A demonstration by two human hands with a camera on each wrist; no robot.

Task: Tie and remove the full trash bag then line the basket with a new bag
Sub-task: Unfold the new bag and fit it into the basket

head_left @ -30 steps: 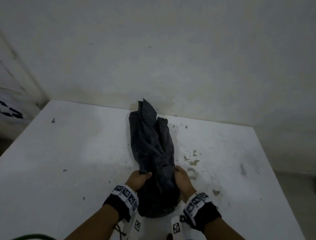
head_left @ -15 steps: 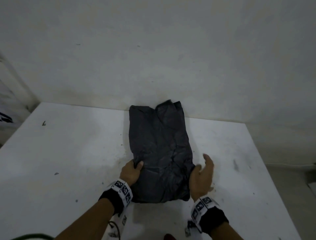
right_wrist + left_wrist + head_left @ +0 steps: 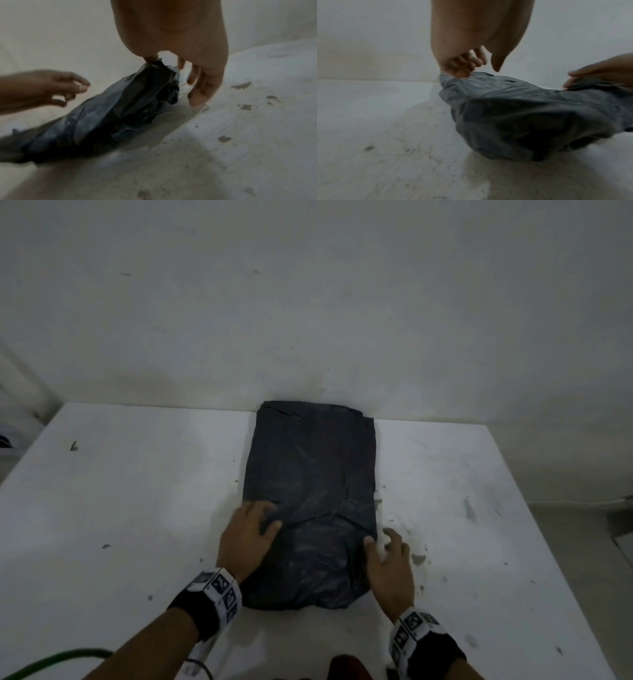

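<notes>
Where bag (image 3: 310, 494) ends — perhaps wall (image 3: 308, 320).

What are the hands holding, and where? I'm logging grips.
Both grip the black trash bag: left hand its left edge, right hand pinching its right edge.

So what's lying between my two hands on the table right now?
The black trash bag, spread flat between left hand and right hand, plain in the head view.
</notes>
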